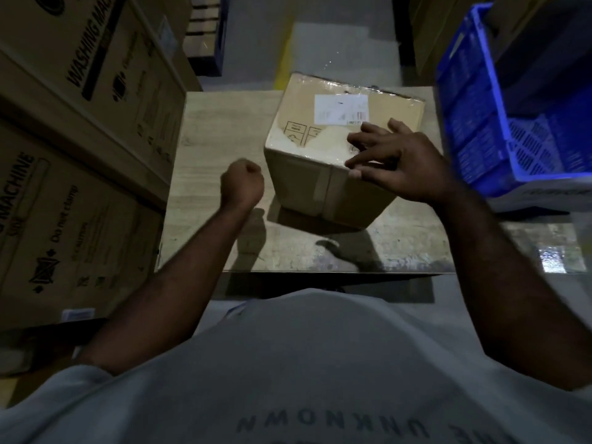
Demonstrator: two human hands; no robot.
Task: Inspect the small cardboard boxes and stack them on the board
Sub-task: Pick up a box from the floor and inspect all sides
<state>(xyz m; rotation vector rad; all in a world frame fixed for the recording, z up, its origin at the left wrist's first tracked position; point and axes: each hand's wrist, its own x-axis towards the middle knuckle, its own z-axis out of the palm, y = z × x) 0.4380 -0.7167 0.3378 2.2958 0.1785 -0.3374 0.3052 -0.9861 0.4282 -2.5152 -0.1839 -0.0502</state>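
- Dim warehouse aisle: tall washing-machine cartons (96, 91) wall off the left side, and a pale wooden board (224, 155) lies low in front of the person.
- 1 cardboard box (307, 181) sits on the right half of the board. It is turned askew, with a lower corner pointing back toward the person. A white label (341, 108) is on its top face.
- The right hand (403, 165) is the nearer of the 2 hands. It is spread wide, with lightly bent fingertips touching the box's top by the near edge; it grips nothing.
- The left hand (242, 184) is balled into a fist with nothing in it. It hangs just beside the box's left face, apart from it.
- The box lies ahead of both hands and slightly right of centre, its length running away and to the right. Squaring or turning it would likely call for the left hand to open and meet the left face.
- A blue crate (474, 123) stands at the right, just beside the board, with something dark and bulky inside that cannot be identified.
- Only this 1 box is on the board, so the stacking looks barely begun.
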